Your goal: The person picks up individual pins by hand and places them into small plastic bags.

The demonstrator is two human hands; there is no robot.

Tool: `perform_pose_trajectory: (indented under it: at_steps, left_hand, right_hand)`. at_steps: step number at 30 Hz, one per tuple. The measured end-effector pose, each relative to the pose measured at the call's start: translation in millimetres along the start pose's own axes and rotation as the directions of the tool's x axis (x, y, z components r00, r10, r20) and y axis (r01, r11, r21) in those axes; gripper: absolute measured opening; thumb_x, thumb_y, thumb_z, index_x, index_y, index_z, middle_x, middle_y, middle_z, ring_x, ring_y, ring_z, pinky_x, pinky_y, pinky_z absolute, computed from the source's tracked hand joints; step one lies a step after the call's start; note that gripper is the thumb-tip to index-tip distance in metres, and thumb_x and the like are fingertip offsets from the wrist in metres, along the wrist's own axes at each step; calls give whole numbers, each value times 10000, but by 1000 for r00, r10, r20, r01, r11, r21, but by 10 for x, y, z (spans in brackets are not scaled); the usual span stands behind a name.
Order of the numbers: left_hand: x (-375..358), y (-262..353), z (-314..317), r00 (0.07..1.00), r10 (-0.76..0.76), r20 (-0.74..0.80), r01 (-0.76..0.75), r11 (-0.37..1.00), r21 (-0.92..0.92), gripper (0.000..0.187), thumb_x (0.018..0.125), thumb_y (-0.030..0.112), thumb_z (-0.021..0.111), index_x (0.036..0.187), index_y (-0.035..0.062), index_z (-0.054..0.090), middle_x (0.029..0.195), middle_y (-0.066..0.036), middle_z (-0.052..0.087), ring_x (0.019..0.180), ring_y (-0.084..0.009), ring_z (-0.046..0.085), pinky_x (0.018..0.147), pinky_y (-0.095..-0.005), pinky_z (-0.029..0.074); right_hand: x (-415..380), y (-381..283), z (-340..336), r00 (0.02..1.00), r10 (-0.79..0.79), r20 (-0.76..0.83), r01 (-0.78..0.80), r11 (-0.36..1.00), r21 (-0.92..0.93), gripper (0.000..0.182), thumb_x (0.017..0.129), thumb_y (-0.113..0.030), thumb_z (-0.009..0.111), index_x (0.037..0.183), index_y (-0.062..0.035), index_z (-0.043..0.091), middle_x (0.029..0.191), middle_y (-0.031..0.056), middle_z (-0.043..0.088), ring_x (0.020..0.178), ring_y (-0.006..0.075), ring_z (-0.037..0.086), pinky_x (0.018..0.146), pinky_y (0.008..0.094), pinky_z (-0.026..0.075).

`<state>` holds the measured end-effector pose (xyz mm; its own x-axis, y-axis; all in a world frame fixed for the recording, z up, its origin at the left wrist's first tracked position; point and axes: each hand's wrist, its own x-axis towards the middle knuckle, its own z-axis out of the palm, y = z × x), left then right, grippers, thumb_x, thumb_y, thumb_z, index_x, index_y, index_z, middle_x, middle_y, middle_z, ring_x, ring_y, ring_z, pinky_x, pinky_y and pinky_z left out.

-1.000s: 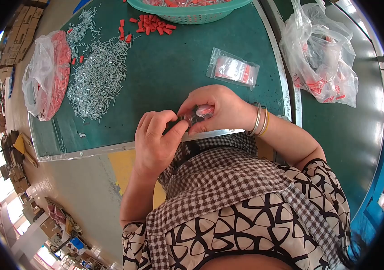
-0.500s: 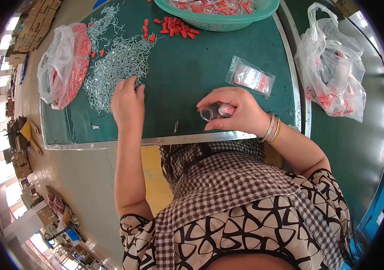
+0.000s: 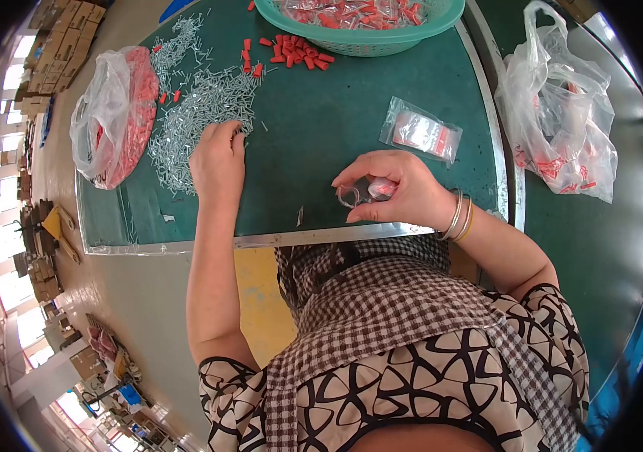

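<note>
1. One plastic bag of small red pieces point(image 3: 137, 113) sits near the left edge of the green table point(image 3: 302, 135), its whitish, crumpled plastic turned outward.
2. Many silver screws point(image 3: 189, 120) lie just beside that bag in a loose heap, thinning out toward the far side, with a few red pieces among them.
3. The left hand point(image 3: 217, 162) reaches to the right side of the heap, back upward, its thumb and forefinger near each other. The other fingertips are mostly hidden, so I cannot tell whether its grip is closed on anything.
4. Red caps point(image 3: 303, 51) lie scattered on the far part of the table, beyond the screws and close to the basket.
5. A small scrap point(image 3: 299, 216) lies near the metal edging.
6. A green basket point(image 3: 363, 44) at the far side holds clear packets with red contents.
7. The right hand point(image 3: 408, 188) holds a small clear bag point(image 3: 349, 197) near the metal edging, thumb and forefinger spread wide around it; a rounded white-and-red item point(image 3: 381, 188) shows by the palm.
8. A flat clear packet point(image 3: 421, 135) with white and red contents lies just beyond this hand.
9. A translucent carrier bag point(image 3: 562, 120) with red print rests farthest right, past the metal strip.
</note>
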<state>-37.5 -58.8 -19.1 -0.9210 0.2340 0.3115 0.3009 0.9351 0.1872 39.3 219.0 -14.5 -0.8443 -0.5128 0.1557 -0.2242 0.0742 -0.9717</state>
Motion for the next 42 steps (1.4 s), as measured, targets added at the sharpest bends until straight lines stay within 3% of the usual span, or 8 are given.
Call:
perform_pose_trajectory:
  at_steps: [14,17,20,23,26,32,38,42]
  left_hand:
    - [305,-32,52,893,435,119,-444,893,69,95,774,61,651,857,29,619,800,-113,551,766,-300,605,644,-416,511]
    - [335,-92,57,904,418,90,-422,906,23,95,775,67,658,852,28,620,823,-114,574,746,-301,615,634,-401,516]
    - [307,-47,13,977,204,57,-199,976,-86,99,781,53,666,863,33,615,835,-92,617,655,-245,620,607,-351,506]
    - [256,-15,10,982,189,14,-187,977,-101,92,795,69,663,874,30,636,814,-95,644,610,-219,619,582,-326,500]
    - [198,94,-29,998,-4,68,20,971,-237,98,799,98,655,854,19,637,788,-124,645,686,-321,635,632,-395,517]
    - [139,148,116,990,-96,99,98,995,-25,119,798,124,666,840,13,657,790,-143,652,717,-330,636,661,-416,514]
    - [208,318,60,979,-48,196,8,980,200,125,807,98,646,873,-8,659,803,-169,655,766,-342,644,696,-437,520]
    - [186,297,99,986,-94,137,74,987,143,116,797,89,635,864,-3,661,802,-181,659,777,-361,647,706,-449,517]
  right_hand:
    - [-3,19,-5,1000,-3,-14,3,1000,3,363,709,-94,825,1031,-32,669,927,50,682,862,153,651,770,279,510]
    - [-1,24,-19,1000,-13,-13,12,1000,-9,364,712,-98,825,1033,-29,668,931,52,681,866,155,653,771,281,511]
    - [3,42,-27,999,-11,-33,11,1000,15,363,715,-98,825,1034,-27,668,930,52,681,867,156,654,771,281,513]
    - [-3,51,-19,999,21,-38,-19,998,61,356,720,-93,822,1034,-28,667,925,50,681,864,153,654,771,279,514]
    - [5,45,-21,999,30,-29,-27,997,71,349,726,-87,818,1034,-28,665,924,49,680,865,145,652,775,274,515]
    - [-1,44,-14,999,38,-30,-36,997,69,341,734,-81,812,1036,-25,663,926,49,680,867,131,649,782,265,516]
    - [-4,15,-24,998,50,-26,-48,995,84,349,733,-82,812,1044,-23,662,920,49,683,862,132,651,784,266,516]
    - [-3,12,-19,999,26,-34,-24,998,61,352,730,-83,812,1045,-24,668,920,49,685,860,139,653,781,268,516]
